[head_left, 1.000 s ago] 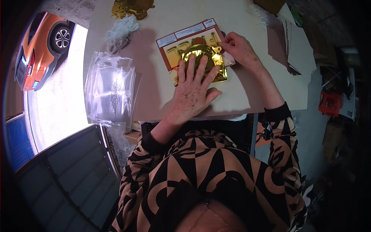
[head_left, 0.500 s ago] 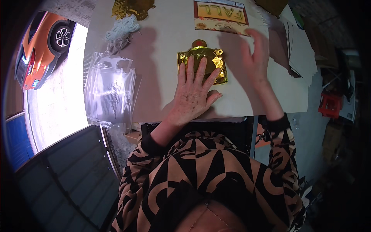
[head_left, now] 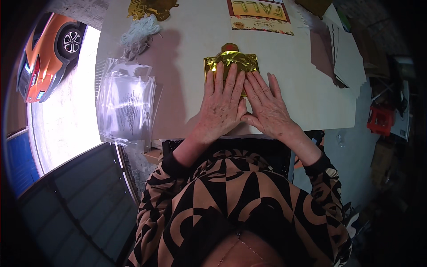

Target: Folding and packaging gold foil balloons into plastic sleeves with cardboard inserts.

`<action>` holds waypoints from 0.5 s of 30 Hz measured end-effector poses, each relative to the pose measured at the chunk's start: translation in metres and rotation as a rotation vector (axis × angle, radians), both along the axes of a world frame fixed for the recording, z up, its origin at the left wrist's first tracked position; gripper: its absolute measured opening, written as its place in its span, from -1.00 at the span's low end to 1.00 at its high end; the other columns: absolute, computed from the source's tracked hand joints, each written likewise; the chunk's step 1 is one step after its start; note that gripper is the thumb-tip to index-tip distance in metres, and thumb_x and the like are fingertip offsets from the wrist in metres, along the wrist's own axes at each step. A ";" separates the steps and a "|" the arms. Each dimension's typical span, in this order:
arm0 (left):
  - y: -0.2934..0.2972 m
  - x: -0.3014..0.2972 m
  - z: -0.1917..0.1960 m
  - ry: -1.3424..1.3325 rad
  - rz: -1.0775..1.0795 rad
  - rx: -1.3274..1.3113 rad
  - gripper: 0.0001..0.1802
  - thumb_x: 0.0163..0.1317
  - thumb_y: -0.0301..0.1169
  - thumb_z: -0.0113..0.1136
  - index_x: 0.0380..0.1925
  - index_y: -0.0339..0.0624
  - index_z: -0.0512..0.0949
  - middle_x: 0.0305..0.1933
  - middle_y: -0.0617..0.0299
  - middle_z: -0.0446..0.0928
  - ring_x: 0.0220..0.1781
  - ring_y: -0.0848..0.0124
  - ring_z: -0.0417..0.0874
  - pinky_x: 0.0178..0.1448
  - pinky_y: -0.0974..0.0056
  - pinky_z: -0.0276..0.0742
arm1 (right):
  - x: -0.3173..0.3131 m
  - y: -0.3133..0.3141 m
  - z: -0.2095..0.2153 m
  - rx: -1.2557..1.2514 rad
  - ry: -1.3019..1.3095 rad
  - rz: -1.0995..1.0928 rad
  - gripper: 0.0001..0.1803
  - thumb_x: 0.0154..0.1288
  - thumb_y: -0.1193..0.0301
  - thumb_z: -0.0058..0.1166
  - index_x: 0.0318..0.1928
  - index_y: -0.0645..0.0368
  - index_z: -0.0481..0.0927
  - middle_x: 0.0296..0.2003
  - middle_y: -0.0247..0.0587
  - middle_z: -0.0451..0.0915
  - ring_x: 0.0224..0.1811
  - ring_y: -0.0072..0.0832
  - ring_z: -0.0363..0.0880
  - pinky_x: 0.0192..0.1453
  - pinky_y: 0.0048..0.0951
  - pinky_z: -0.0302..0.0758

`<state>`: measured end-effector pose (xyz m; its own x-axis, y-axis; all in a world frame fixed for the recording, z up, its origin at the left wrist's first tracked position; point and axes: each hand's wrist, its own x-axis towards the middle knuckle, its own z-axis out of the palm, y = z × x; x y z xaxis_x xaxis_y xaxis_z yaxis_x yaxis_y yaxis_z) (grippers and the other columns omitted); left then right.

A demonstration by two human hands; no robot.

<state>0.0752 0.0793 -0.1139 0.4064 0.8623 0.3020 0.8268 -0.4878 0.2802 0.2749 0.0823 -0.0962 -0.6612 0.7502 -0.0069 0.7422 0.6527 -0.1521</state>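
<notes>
Flat on the table in front of me lies a shiny gold foil balloon [head_left: 231, 58], deflated and folded into a rough square, with a rounded reddish-gold part sticking out at its far edge. My left hand [head_left: 222, 98] presses on its left and middle part, fingers stretched out. Beside it my right hand [head_left: 271, 107] lies flat, its fingertips on the foil's right side. The two thumbs meet near the foil's near edge. Both hands hide most of the near half of the foil.
Clear plastic bags [head_left: 126, 104] lie stacked at the table's left. Beyond them are a bundle of pale string [head_left: 140, 33] and more gold foil [head_left: 153, 8]. A printed card [head_left: 261, 18] lies at the far side, brown card sheets [head_left: 327, 58] at the right.
My right hand has come down from beside the printed card onto the foil's right side. The card sits slightly farther away and to the right. My left hand stays on the foil.
</notes>
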 end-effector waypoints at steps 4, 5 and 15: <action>-0.004 0.000 0.002 -0.009 0.010 -0.006 -0.25 0.34 -0.18 0.08 0.46 -0.40 0.34 0.59 -0.19 0.20 0.67 -0.23 0.07 0.68 -0.32 -0.10 | 0.001 -0.005 0.001 -0.027 -0.030 -0.012 0.10 0.45 -0.33 -0.22 0.60 0.37 0.04 0.64 0.08 -0.02 0.74 -0.12 -0.23 0.73 0.22 -0.41; -0.004 -0.001 0.007 -0.011 0.009 -0.031 -0.24 0.37 -0.18 0.08 0.49 -0.40 0.29 0.61 -0.18 0.17 0.68 -0.18 0.06 0.69 -0.31 -0.11 | 0.001 -0.006 0.001 -0.031 -0.022 -0.018 0.10 0.44 -0.34 -0.20 0.61 0.36 0.04 0.64 0.08 -0.02 0.74 -0.13 -0.24 0.73 0.21 -0.41; 0.004 -0.001 -0.001 -0.021 -0.006 -0.021 -0.20 0.48 -0.07 0.09 0.55 -0.34 0.20 0.63 -0.22 0.10 0.70 -0.10 0.05 0.71 -0.20 -0.05 | 0.003 -0.007 0.001 -0.076 0.011 -0.045 0.10 0.37 -0.22 0.05 0.61 0.34 0.06 0.65 0.03 -0.03 0.75 -0.17 -0.25 0.74 0.21 -0.43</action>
